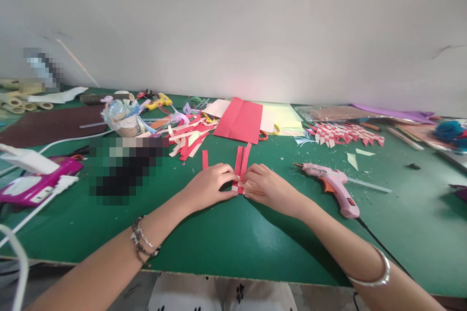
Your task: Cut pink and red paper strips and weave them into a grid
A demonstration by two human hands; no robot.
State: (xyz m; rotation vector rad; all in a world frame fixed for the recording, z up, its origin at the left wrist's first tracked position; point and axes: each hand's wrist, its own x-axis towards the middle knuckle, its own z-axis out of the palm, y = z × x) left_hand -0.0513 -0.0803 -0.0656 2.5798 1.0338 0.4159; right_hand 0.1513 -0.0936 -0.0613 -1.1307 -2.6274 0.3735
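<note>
Red and cream paper strips (pixel 239 160) lie woven together in a small checkered piece on the green table, their red ends pointing away from me. My left hand (pixel 213 184) pinches the left side of this piece between thumb and fingers. From the right, my right hand (pixel 268 187) has its fingers closed on the piece and on cream strip ends. A loose red strip (pixel 205 159) sticks out just beyond my left hand. My fingers partly cover the weave, so its lower part is hard to see.
A pink glue gun (pixel 333 184) lies at right with its cord trailing. Behind are a pile of cut strips (pixel 189 138), a red sheet (pixel 241 121) and finished checkered pieces (pixel 346 133). A purple power strip (pixel 44 182) with white cables stands at left.
</note>
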